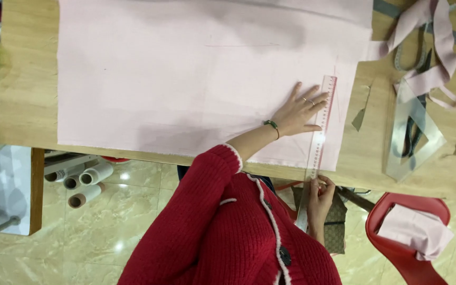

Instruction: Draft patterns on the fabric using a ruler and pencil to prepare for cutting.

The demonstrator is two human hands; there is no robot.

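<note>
1. My left hand (297,112) lies flat with its grip wide, fingers spread; the fingertips press on the clear ruler (324,122) and the palm on the pink fabric (196,79).
2. My right hand (320,193) sits at the near edge of the worktop (27,79); its grip is narrow, fingers curled round the ruler's near end, which juts past the edge; I cannot tell whether it holds anything else.
3. The ruler runs along the cloth just inside its right edge, pointing away from me; the fabric is spread smooth over most of the worktop.
4. Done, as I judge it: the cloth is laid out and the ruler lined up; a faint reddish line (336,79) shows beside the ruler's far end, and another thin line (241,45) further in.
5. Left, as I judge it: the cloth under the ruler looks whole and uncut.
6. To the right lie a clear set square (397,148) over scissors (414,132), and pink strips (439,37); a red chair (397,253) carries a folded pink piece (415,229).
</note>
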